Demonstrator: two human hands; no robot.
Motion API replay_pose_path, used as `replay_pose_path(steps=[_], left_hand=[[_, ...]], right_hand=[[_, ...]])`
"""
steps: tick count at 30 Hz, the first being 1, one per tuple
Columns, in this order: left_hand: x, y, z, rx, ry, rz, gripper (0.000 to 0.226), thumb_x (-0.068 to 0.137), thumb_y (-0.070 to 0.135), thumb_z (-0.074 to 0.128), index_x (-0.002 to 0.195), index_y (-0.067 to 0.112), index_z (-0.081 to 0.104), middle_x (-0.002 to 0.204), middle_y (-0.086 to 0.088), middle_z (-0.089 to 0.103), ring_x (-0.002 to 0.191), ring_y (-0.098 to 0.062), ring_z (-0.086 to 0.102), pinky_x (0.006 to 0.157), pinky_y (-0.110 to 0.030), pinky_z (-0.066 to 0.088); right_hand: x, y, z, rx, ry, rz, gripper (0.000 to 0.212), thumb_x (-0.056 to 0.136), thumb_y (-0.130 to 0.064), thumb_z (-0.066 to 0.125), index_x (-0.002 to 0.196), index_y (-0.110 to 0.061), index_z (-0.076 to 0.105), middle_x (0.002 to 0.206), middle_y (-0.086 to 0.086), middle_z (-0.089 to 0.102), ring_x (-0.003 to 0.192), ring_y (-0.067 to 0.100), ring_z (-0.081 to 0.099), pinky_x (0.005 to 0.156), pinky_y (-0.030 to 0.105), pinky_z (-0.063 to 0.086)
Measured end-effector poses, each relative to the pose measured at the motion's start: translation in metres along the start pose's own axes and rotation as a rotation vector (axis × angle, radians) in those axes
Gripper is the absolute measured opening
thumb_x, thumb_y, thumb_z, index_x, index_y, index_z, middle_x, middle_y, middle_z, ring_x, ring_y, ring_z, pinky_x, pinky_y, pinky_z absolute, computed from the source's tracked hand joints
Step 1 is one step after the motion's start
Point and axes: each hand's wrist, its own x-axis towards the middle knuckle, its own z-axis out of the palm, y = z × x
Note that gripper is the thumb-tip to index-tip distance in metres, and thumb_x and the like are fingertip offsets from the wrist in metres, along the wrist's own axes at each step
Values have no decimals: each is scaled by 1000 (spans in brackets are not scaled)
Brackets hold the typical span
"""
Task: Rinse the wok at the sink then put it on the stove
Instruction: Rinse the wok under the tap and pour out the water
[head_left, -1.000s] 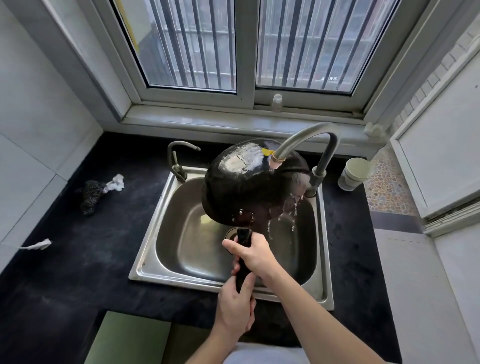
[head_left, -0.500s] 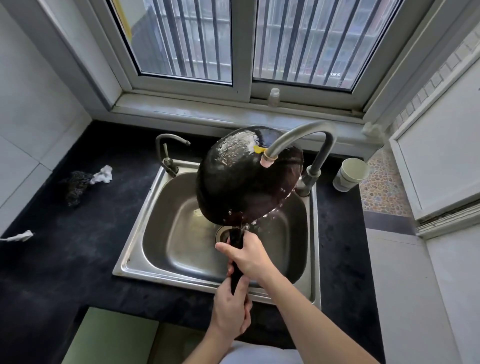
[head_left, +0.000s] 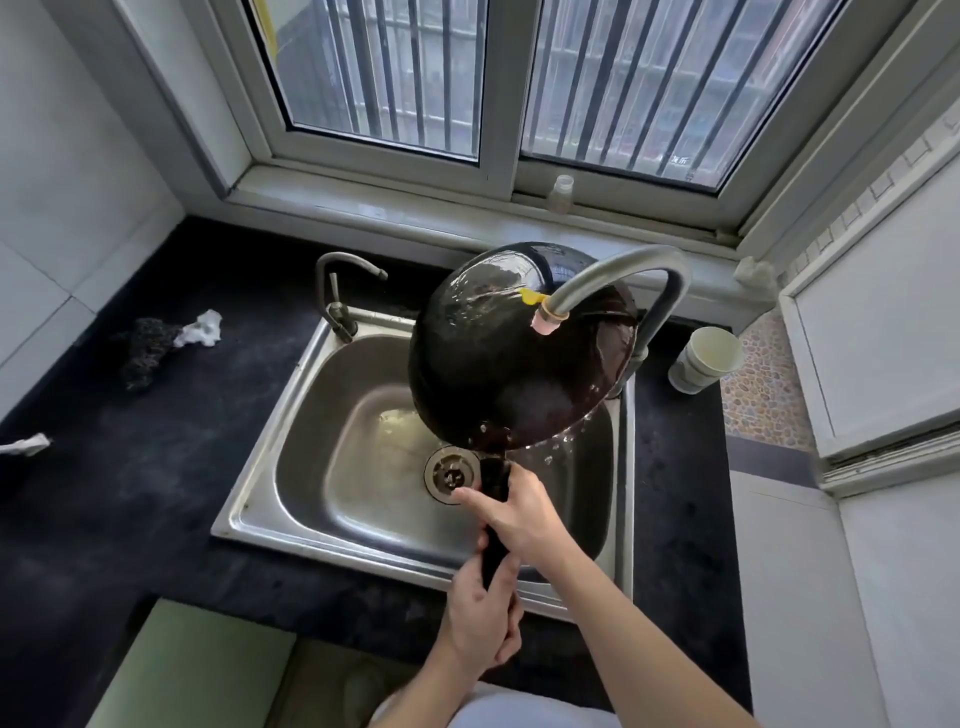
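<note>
We see a dark, speckled surface running from the left edge of the frame to the right side, with a steel sink set into it at centre. At middle left a dark scouring pad lies on the surface, touching a crumpled white scrap. Another white scrap lies at the far left edge. At right of the sink, stacked pale cups lean tilted. A small faucet rises from the sink's upper left corner.
</note>
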Motion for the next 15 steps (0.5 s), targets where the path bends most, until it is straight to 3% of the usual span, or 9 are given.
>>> replay_pose_path(steps=[3,7,15], left_hand=[[2,-3,4,-15,-11,-4,36,88,43,49,92,8,53,49,-3,45,29,-14,36,31,-21,33],[4,-7,7,-21,-11,-10,34,87,45,50,92,11,54,49,-5,44,29,-15,36,31,-21,32],[-3,-9,-3,-37,46,-62,29,94,38,49,96,9,54,49,-5,43,29,-14,33,31,-21,29]], right_hand=[[0,3,-4,-23,-4,5,30,90,-22,73,92,2,56,62,6,62,44,14,60,50,28,54],[-1,4,-8,-53,-11,-12,31,91,-24,73,93,2,56,61,5,62,44,11,60,51,25,54],[3,8,6,-13,-61,4,34,91,-22,72,96,5,53,58,5,61,43,14,60,52,30,56]])
